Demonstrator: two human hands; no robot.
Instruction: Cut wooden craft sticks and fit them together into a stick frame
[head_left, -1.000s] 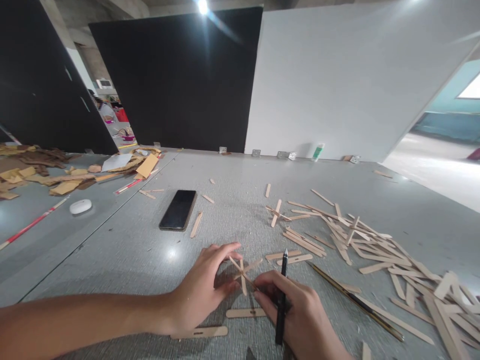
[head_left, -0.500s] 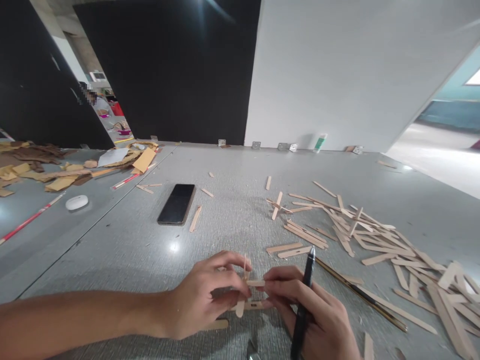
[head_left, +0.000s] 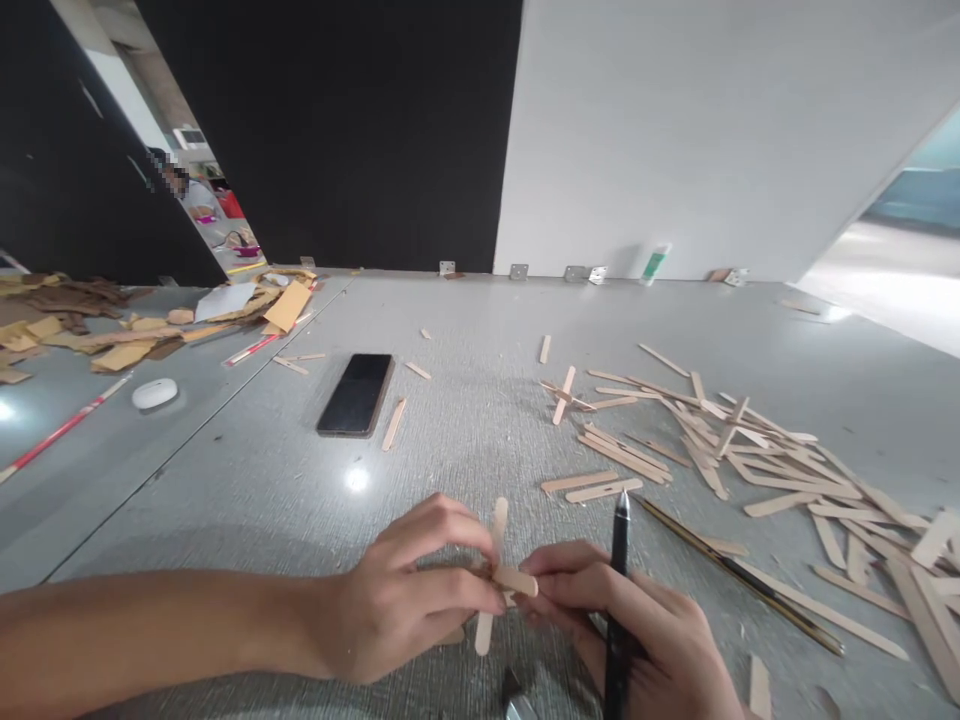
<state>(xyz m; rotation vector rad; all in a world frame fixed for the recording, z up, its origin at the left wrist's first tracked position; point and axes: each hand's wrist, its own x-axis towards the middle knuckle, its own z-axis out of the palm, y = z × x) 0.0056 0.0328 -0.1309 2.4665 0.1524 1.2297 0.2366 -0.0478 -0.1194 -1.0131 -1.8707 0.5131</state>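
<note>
My left hand (head_left: 427, 590) pinches crossed wooden craft sticks (head_left: 484, 632), one roughly upright and another reaching across toward my right hand. The fingers cover the point where the sticks meet. My right hand (head_left: 637, 620) is closed at the right end of the crosspiece, its thumb and fingertips touching or almost touching it. A black pen (head_left: 620, 560) is tucked in that same hand, tip pointing up and away. Below the hands, a shiny metal object (head_left: 519, 706) is cut off by the frame edge.
Loose craft sticks (head_left: 802, 490) are heaped at right, beside a dark-gold pencil (head_left: 739, 572). Another crossed-stick piece (head_left: 564, 396) stands farther back. A phone (head_left: 356, 395), white earbud case (head_left: 154, 394) and torn cardboard (head_left: 127, 345) lie left. Upright panels (head_left: 637, 130) close the back.
The crossed sticks have turned in my fingers, so the upright one shows its flat face. A slotted stick seen under them is now mostly hidden. The view has shifted slightly.
</note>
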